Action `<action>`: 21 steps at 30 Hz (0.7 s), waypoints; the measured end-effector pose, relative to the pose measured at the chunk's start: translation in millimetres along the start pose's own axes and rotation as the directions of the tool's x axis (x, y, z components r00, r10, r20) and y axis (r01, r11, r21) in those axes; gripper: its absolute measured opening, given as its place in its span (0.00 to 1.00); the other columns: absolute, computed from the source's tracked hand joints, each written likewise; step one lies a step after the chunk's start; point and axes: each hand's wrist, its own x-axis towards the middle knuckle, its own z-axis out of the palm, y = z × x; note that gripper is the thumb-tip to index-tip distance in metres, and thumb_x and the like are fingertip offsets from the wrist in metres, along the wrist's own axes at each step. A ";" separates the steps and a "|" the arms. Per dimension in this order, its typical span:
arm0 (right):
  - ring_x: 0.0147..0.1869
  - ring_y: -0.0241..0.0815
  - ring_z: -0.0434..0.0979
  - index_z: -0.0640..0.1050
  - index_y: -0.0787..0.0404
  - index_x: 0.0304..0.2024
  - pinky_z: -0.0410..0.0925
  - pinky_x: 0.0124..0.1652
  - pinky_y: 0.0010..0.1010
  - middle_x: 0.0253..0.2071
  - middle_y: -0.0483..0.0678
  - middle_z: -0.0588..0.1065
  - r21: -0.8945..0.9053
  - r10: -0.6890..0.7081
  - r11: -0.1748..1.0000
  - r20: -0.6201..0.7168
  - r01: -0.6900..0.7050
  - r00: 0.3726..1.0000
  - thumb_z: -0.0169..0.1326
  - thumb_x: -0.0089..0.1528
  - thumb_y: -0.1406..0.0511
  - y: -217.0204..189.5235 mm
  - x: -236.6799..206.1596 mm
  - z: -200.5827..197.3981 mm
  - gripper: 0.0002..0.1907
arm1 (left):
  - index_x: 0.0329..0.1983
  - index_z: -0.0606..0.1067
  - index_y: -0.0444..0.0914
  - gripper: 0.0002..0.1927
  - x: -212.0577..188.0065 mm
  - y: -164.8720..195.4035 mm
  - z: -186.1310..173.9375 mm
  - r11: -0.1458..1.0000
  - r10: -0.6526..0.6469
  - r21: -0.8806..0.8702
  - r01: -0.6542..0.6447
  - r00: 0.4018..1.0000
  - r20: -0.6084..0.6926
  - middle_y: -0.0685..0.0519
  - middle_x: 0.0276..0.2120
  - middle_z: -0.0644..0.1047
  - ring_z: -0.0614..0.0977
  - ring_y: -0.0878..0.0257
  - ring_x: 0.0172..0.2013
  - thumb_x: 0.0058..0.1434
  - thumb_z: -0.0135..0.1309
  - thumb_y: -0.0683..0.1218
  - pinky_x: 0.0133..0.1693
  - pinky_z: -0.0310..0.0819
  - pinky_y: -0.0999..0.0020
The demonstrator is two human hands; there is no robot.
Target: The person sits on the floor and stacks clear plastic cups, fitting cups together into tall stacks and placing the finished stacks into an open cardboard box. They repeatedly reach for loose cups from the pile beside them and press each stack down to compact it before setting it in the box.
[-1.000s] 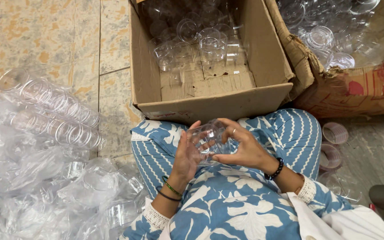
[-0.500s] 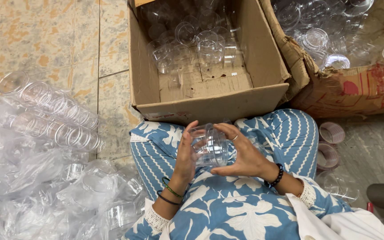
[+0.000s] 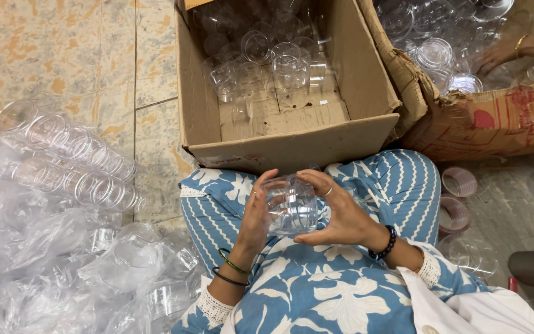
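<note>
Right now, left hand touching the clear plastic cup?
Touching. Head view: left hand fingers wrap the clear plastic cup, right hand gripping opposite side.

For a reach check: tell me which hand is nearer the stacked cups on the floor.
Left. The left hand holds the clear cup on the side toward the stacked cups; the right hand is farther.
</note>
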 end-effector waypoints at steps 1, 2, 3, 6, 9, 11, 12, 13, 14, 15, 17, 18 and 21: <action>0.72 0.56 0.67 0.60 0.56 0.71 0.69 0.61 0.41 0.70 0.57 0.62 -0.021 -0.007 1.000 -0.009 0.007 1.000 0.76 0.45 0.55 -1.0 -0.5 1.2 0.57 | 0.73 0.58 0.41 0.38 -0.3 -0.1 -0.1 1.000 0.006 -0.011 -0.006 1.000 -0.001 0.48 0.59 0.68 0.74 0.56 0.56 0.69 0.44 0.67 0.55 0.74 0.59; 0.73 0.57 0.66 0.60 0.56 0.71 0.68 0.62 0.42 0.71 0.57 0.62 -0.043 -0.014 0.999 -0.018 0.013 1.000 0.76 0.45 0.55 -2.0 -0.7 2.5 0.57 | 0.73 0.58 0.41 0.38 -0.4 -0.1 -0.1 1.000 0.012 -0.022 -0.013 1.000 -0.002 0.48 0.58 0.68 0.74 0.56 0.56 0.69 0.44 0.67 0.55 0.74 0.59; 0.73 0.58 0.65 0.60 0.56 0.70 0.67 0.63 0.42 0.71 0.57 0.62 -0.064 -0.019 0.998 -0.026 0.017 0.999 0.76 0.45 0.55 -2.4 -0.6 3.3 0.57 | 0.73 0.58 0.41 0.38 -0.5 -0.2 0.4 0.999 0.017 -0.034 -0.017 1.000 -0.005 0.48 0.58 0.68 0.74 0.56 0.57 0.69 0.44 0.67 0.56 0.74 0.59; 0.73 0.56 0.66 0.59 0.56 0.71 0.69 0.63 0.42 0.70 0.57 0.61 -0.015 -0.020 1.000 -0.002 0.020 1.000 0.76 0.45 0.54 -0.8 -0.3 4.2 0.58 | 0.74 0.58 0.40 0.38 -0.7 0.3 2.0 1.000 0.019 -0.005 -0.019 1.000 -0.021 0.47 0.58 0.69 0.75 0.56 0.56 0.69 0.43 0.67 0.54 0.74 0.60; 0.73 0.55 0.66 0.60 0.56 0.70 0.70 0.62 0.41 0.71 0.56 0.62 -0.033 0.015 0.999 0.017 -0.014 1.000 0.77 0.44 0.54 4.5 -2.2 4.0 0.58 | 0.73 0.58 0.39 0.37 -0.9 2.2 1.9 0.998 0.029 0.049 -0.028 0.999 -0.016 0.47 0.58 0.69 0.75 0.57 0.54 0.70 0.44 0.65 0.51 0.75 0.60; 0.74 0.54 0.67 0.59 0.56 0.71 0.69 0.64 0.41 0.72 0.56 0.62 0.027 0.031 0.999 0.015 -0.032 0.999 0.77 0.44 0.53 9.0 -3.9 5.0 0.59 | 0.74 0.58 0.40 0.37 -1.7 2.2 1.2 0.996 0.025 0.087 -0.023 0.999 -0.020 0.48 0.58 0.69 0.74 0.58 0.54 0.70 0.42 0.66 0.51 0.75 0.60; 0.74 0.53 0.67 0.59 0.57 0.72 0.69 0.65 0.41 0.72 0.56 0.61 0.057 0.038 0.998 0.014 -0.039 0.999 0.77 0.44 0.53 11.4 -4.0 6.3 0.60 | 0.74 0.58 0.40 0.37 -2.3 1.2 0.7 0.994 0.025 0.107 -0.022 0.999 -0.022 0.48 0.58 0.69 0.74 0.58 0.55 0.70 0.42 0.66 0.51 0.75 0.61; 0.74 0.53 0.66 0.59 0.57 0.72 0.69 0.65 0.42 0.72 0.56 0.61 0.081 0.036 0.996 0.012 -0.036 0.999 0.77 0.43 0.53 13.4 -3.9 8.4 0.60 | 0.74 0.58 0.40 0.37 -3.2 -0.5 0.5 0.992 0.032 0.126 -0.028 0.999 -0.032 0.48 0.58 0.69 0.74 0.58 0.55 0.70 0.41 0.66 0.51 0.74 0.61; 0.74 0.54 0.66 0.59 0.57 0.71 0.69 0.65 0.42 0.72 0.56 0.61 0.104 0.033 0.994 0.009 -0.033 0.999 0.77 0.42 0.54 15.1 -3.3 11.4 0.61 | 0.74 0.58 0.40 0.37 -4.1 -3.2 0.7 0.989 0.040 0.144 -0.034 0.998 -0.041 0.48 0.58 0.69 0.74 0.58 0.55 0.71 0.40 0.67 0.52 0.74 0.61; 0.74 0.54 0.65 0.59 0.57 0.71 0.68 0.65 0.42 0.72 0.56 0.61 0.128 0.029 0.991 0.007 -0.030 1.000 0.78 0.41 0.54 16.2 -2.6 14.1 0.62 | 0.74 0.58 0.41 0.37 -4.7 -6.3 0.7 0.986 0.049 0.163 -0.040 0.998 -0.050 0.48 0.58 0.68 0.73 0.59 0.55 0.71 0.39 0.67 0.52 0.73 0.61; 0.74 0.54 0.64 0.57 0.57 0.72 0.69 0.65 0.42 0.71 0.57 0.59 0.129 0.079 0.989 0.000 -0.079 0.997 0.77 0.42 0.55 16.7 1.7 22.7 0.62 | 0.73 0.57 0.42 0.37 -4.5 -13.6 1.5 0.994 0.025 0.109 -0.014 0.994 -0.108 0.48 0.57 0.68 0.73 0.58 0.56 0.70 0.38 0.68 0.53 0.73 0.60; 0.73 0.54 0.64 0.56 0.57 0.72 0.69 0.64 0.42 0.71 0.57 0.58 0.131 0.108 0.986 -0.002 -0.107 0.994 0.77 0.43 0.56 15.9 3.2 25.8 0.62 | 0.73 0.56 0.42 0.36 -4.7 -16.1 1.5 0.997 0.009 0.080 0.002 0.990 -0.139 0.48 0.57 0.67 0.73 0.58 0.56 0.70 0.37 0.68 0.53 0.72 0.59; 0.69 0.52 0.70 0.59 0.57 0.71 0.74 0.61 0.40 0.67 0.57 0.64 0.224 0.139 0.965 0.023 -0.140 0.990 0.74 0.46 0.53 15.1 11.8 23.5 0.56 | 0.72 0.56 0.45 0.37 3.4 -12.0 -3.9 0.997 -0.071 0.015 0.073 0.993 -0.099 0.46 0.60 0.66 0.72 0.53 0.59 0.67 0.41 0.69 0.58 0.70 0.56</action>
